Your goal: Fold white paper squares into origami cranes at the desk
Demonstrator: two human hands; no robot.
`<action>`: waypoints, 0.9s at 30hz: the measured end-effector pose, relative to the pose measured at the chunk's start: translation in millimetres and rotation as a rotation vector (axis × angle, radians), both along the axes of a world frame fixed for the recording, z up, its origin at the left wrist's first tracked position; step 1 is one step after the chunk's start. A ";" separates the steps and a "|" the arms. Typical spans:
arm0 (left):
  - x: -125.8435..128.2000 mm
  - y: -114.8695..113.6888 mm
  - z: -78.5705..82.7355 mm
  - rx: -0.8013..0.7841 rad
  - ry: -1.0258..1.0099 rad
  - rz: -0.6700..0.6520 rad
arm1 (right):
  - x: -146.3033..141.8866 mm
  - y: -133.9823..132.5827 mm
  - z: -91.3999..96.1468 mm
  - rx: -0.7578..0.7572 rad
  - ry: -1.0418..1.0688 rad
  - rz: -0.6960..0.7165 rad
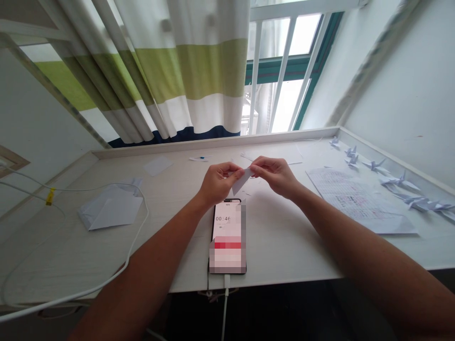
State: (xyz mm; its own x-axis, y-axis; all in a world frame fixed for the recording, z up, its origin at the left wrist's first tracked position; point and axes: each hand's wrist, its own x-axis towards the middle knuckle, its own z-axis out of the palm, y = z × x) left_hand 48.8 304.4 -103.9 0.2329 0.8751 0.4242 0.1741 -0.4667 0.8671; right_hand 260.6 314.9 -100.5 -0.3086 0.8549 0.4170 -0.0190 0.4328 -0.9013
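Observation:
A small folded piece of white paper [242,179] is held above the desk between both hands. My left hand [217,182] pinches its left edge with thumb and fingers closed. My right hand [275,175] pinches its upper right end. Just below the hands a phone [228,237] lies flat on the white desk [284,246], showing a timer that reads 00:46, with a white cable plugged into its near end.
Several folded paper cranes [398,181] line the desk's right edge, beside a printed sheet [359,201]. Folded white papers [110,208] lie at the left, small scraps [158,166] at the back. A white cable [138,237] loops across the left side. Striped curtain and window behind.

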 end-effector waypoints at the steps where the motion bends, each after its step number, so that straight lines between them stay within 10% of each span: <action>1: 0.0 0.7 -0.6 -0.002 -0.011 -0.002 | -0.5 0.0 -0.3 -0.007 0.005 -0.002; 27: 0.4 2.9 -2.8 -0.108 -0.085 -0.001 | -0.4 2.7 -2.2 -0.070 0.035 -0.010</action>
State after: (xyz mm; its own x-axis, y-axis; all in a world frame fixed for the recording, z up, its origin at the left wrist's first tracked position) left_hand 49.2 307.3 -106.7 0.2013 0.9166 0.3454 0.0976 -0.3696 0.9240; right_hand 260.1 317.5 -102.7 -0.2859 0.8854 0.3665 -0.0466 0.3692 -0.9282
